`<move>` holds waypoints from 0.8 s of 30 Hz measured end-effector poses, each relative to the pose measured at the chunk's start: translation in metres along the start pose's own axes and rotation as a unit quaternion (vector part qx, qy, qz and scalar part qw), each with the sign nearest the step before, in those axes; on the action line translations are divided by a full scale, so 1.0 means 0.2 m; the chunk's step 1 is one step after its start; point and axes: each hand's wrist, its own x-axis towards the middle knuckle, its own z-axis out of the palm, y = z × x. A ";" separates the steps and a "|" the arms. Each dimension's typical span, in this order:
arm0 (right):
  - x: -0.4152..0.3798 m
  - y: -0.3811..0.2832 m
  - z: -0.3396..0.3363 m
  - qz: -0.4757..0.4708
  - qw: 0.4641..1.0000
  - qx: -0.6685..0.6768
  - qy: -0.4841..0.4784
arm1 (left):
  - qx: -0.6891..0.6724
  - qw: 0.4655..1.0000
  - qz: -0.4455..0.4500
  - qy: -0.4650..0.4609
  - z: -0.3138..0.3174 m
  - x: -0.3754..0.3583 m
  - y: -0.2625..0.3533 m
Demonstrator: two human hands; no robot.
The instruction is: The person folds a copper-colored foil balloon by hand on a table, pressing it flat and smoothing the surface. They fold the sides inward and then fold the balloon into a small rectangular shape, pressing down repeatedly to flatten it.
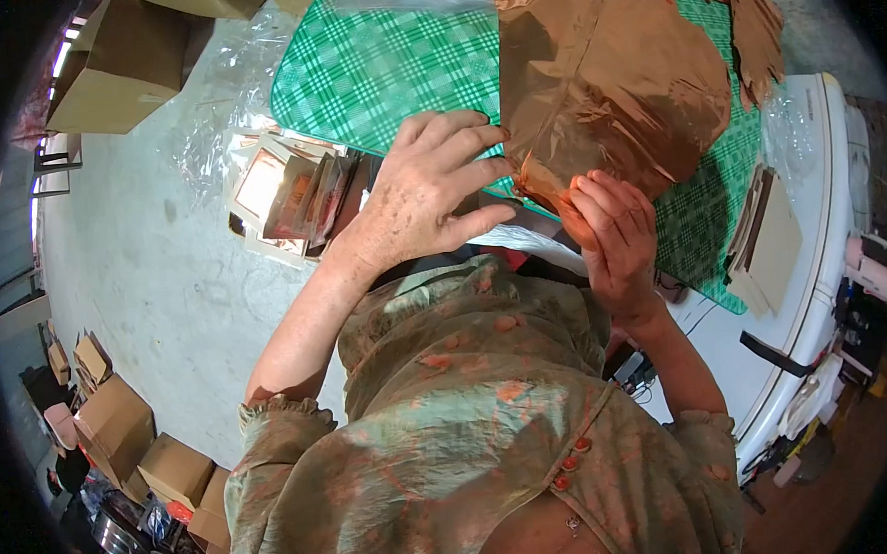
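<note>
A crumpled copper-coloured foil sheet (632,71) lies over the green checked table cover (385,67). My left hand (439,183) is beside the sheet's near left edge, palm down, with fingers and thumb spread. Its fingertips reach the foil's edge, and I see nothing held in it. At the near end, the foil narrows into a bunched, twisted corner (533,184). My right hand (615,235) is closed around this corner, fingers pressed together and tinted orange. The part of the foil inside the grip is hidden.
Another copper foil piece (755,36) hangs over the table's far right edge. Stacked flat cards (764,248) rest on a white surface at right. A box of papers and packets (287,200) stands left of the table; cardboard boxes (118,425) line the floor.
</note>
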 end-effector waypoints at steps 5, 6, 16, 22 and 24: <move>0.00 0.00 -0.01 0.004 1.000 0.004 0.001 | 0.003 1.000 -0.005 0.003 0.01 0.00 0.00; 0.00 0.00 -0.01 0.004 1.000 0.004 0.002 | 0.004 1.000 -0.006 0.004 0.01 0.00 0.00; 0.01 0.00 -0.03 0.030 0.998 0.047 0.001 | 0.005 1.000 -0.010 0.006 0.01 0.00 0.01; 0.01 0.00 -0.01 0.025 0.999 0.034 0.014 | 0.020 1.000 -0.004 0.012 0.03 0.00 -0.01; 0.01 0.00 -0.01 0.019 1.000 0.023 0.007 | 0.022 1.000 -0.004 0.014 0.03 0.00 -0.01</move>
